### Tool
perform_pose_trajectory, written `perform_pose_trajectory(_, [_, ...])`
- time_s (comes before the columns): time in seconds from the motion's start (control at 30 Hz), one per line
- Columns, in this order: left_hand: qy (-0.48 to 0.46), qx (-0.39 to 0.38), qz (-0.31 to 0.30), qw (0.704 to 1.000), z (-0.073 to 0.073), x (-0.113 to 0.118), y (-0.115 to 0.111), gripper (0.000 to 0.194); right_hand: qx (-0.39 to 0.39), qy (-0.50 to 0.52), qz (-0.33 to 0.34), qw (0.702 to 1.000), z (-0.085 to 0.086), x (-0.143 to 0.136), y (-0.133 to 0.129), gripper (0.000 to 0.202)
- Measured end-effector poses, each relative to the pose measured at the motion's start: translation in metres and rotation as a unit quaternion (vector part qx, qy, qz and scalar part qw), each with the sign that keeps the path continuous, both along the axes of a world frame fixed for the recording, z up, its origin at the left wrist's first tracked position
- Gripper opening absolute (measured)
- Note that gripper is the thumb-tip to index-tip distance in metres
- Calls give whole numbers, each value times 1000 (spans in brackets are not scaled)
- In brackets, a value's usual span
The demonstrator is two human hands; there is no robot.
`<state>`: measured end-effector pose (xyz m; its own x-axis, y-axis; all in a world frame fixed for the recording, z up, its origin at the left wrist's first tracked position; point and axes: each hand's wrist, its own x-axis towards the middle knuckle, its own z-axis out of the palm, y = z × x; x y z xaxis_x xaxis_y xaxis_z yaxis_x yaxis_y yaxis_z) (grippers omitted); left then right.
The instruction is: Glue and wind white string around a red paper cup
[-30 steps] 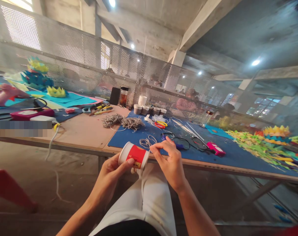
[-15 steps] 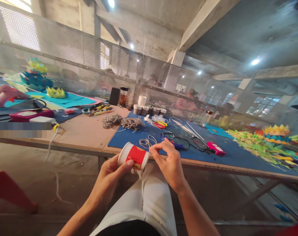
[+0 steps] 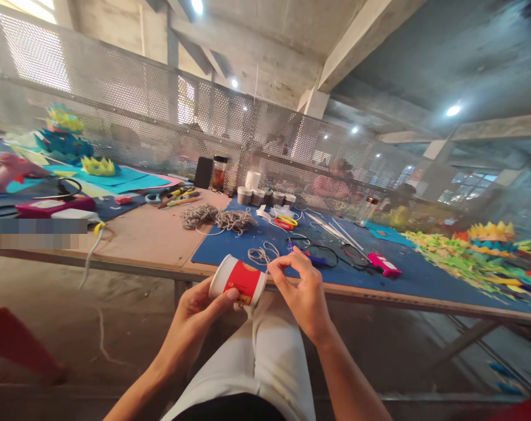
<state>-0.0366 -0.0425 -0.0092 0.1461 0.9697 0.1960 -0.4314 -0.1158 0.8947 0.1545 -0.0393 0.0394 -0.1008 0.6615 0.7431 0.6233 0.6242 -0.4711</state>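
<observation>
A red and white paper cup [image 3: 243,282] lies tilted on its side in my left hand [image 3: 199,307], thumb on the red band and the fingers behind it. Beside the cup's right end, my right hand [image 3: 303,286] has thumb and index finger pinched together. Whatever is in that pinch is too small to make out. Just beyond the fingertips, a loose loop of thin pale cord [image 3: 262,255] rests on the blue mat [image 3: 230,248]. My hands are above my lap, at the table's front edge.
Behind are grey cord bundles [image 3: 217,218], red-yellow scissors [image 3: 285,222], several small cups [image 3: 265,197] and a blue glue gun [image 3: 311,257] with its black cable. Green paper pieces [image 3: 450,263] are heaped right; blue paper sheets [image 3: 134,178] lie left. A mesh screen [image 3: 142,123] stands behind.
Almost nothing differs. The cup has turned very slightly in my left hand, and my right hand keeps its pinch beside the cup's end.
</observation>
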Motion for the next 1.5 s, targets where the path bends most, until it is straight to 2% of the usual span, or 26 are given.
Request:
perform_pose_trajectory(0.23, [6, 16, -19, 1000, -2, -2, 0, 24, 4, 3, 2, 1000, 2, -1, -2, 13])
perform_pose_trajectory(0.53, [5, 13, -15, 1000, -2, -1, 0, 28, 4, 6, 10, 1000, 0, -3, 1, 12])
perform_pose_trajectory(0.83, [0, 9, -25, 1000, 6, -2, -6, 23, -10, 7, 4, 1000, -2, -1, 0, 14])
perform_pose_trajectory(1.13, [5, 20, -19, 1000, -8, -3, 3, 21, -9, 10, -1, 1000, -4, 2, -1, 14])
perform_pose_trajectory(1.5, [-8, 32, -35, 999, -8, -3, 2, 23, -41, 26, 10, 999, -5, 1, 0, 15])
